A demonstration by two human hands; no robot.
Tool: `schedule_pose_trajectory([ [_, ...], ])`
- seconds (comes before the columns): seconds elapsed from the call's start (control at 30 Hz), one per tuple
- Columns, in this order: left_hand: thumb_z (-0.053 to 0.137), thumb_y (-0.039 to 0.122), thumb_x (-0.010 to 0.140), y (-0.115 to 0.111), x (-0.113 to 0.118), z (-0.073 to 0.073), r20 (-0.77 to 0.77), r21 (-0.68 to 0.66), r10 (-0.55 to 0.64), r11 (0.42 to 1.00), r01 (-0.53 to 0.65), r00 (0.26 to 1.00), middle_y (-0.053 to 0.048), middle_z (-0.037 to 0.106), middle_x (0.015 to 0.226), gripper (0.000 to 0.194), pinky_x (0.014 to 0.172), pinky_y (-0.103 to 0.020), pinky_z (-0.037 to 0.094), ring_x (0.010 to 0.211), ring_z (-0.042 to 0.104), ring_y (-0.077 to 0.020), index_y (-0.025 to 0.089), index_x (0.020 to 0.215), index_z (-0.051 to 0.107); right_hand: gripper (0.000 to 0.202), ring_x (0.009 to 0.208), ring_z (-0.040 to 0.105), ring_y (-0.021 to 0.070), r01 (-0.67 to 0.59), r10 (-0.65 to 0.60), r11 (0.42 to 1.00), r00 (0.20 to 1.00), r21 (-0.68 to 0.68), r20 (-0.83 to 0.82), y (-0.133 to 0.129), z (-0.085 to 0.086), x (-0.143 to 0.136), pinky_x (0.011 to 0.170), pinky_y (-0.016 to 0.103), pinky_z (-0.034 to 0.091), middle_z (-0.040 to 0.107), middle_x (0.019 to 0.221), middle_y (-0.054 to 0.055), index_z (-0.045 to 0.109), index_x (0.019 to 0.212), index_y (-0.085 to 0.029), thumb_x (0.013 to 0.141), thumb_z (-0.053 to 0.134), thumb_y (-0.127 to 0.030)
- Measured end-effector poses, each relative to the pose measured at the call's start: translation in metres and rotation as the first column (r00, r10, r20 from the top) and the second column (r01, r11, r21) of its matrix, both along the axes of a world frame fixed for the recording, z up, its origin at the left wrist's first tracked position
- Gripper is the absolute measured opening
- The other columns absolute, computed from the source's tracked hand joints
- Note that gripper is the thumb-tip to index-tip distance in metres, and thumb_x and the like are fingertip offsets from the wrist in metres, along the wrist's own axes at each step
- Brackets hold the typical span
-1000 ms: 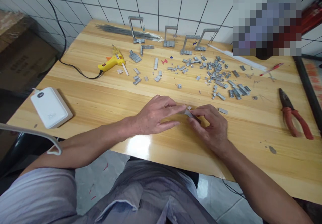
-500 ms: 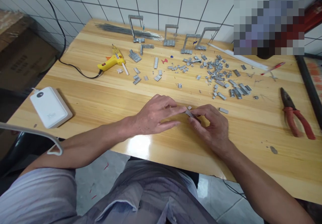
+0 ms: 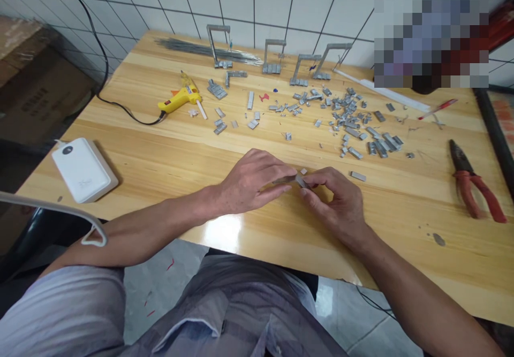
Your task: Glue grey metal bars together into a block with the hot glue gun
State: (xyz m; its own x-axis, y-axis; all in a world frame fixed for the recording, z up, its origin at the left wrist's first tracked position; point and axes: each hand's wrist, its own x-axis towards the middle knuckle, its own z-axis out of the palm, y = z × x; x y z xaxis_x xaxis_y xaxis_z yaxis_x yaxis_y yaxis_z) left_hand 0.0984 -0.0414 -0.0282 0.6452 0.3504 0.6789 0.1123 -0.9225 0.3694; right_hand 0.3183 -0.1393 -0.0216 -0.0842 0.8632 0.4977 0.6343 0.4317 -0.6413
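Note:
My left hand pinches a thin grey strip between thumb and fingers. The strip's tip meets or nearly meets a small grey block, which my right hand grips between thumb and forefinger. Both pieces are partly covered by fingers, so their full shapes cannot be made out. A tiny grey piece lies on the table just beyond the block. To the right of my right hand rests another short grey bar.
Several grey frames stand along the back, near a bundle of thin rods. Loose grey pieces are scattered at centre right. A yellow glue gun, a white power bank and red-handled pliers lie around the wooden table.
The left forefinger was stretched toward the block; now the left fingers are drawn in and a grey strip shows between them. The right hand keeps its grip on the block.

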Motion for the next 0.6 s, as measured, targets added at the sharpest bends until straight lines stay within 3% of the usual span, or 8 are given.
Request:
schedule_pose_trajectory([
  [0.6,0.068,0.028,0.102,-0.0019,0.0026,0.0017,0.023,-0.05,0.0,0.999,0.002,1.0,-0.004,0.082,0.099,0.014,0.082,-0.032,0.052,0.089,0.075,-0.0155,0.021,0.114,0.072,0.007,0.076,0.069,0.018,-0.014,0.014,1.0,1.0,-0.009,-0.005,0.0,-0.0002,-0.0009,0.069,0.032,0.057,0.072,0.08,0.001,0.072,0.097,-0.025,0.092,0.072,-0.02],
])
